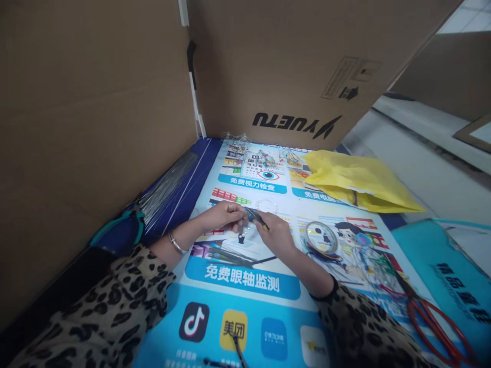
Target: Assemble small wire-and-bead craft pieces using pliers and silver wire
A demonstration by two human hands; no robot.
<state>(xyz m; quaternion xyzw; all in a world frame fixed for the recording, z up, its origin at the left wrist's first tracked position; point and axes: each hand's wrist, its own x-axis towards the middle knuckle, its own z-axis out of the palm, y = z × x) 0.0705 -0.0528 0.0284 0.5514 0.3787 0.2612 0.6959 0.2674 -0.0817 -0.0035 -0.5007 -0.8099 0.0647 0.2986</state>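
Note:
Above the printed poster mat (238,289), my left hand (226,216) is closed in a pinch on thin wire. A fine loop of this wire (268,205) seems to stand out behind the fingers, too faint to trace. My right hand (278,237) wraps round small pliers (262,221) with a black and yellow handle. Their dark jaws point left and reach the left fingertips; whether they grip the wire I cannot tell. Just under the hands hangs something clear and shiny, too blurred to name. Dark thin strips (232,257) lie on the mat below.
Cardboard walls (245,66) rise at the left and back. Straight wires (166,186) and teal-handled pliers (118,225) lie left. To the right are a tape roll (321,237), tangled wires (378,268), red-handled scissors (433,322), a yellow bag (356,176) and a turquoise bag (441,255).

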